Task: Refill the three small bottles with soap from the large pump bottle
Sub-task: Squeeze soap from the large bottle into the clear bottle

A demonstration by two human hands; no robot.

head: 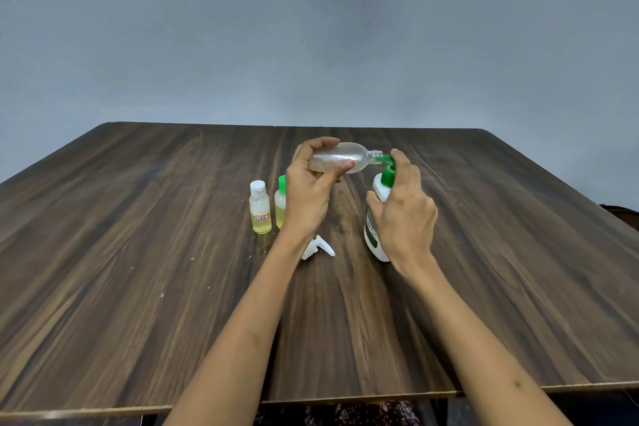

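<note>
My left hand (311,190) grips a clear small bottle (349,157), tipped on its side, uncapped, its open neck against the green nozzle of the large pump bottle (375,218). My right hand (404,214) wraps around that white pump bottle, with a finger resting on top of the green pump head. On the table to the left stand a small bottle with a white cap (260,207), holding yellow liquid, and a small bottle with a green cap (280,199), partly hidden behind my left wrist.
A white spray-trigger cap (318,247) lies on the dark wooden table (138,252) just below my left wrist. A grey wall rises behind the table's far edge.
</note>
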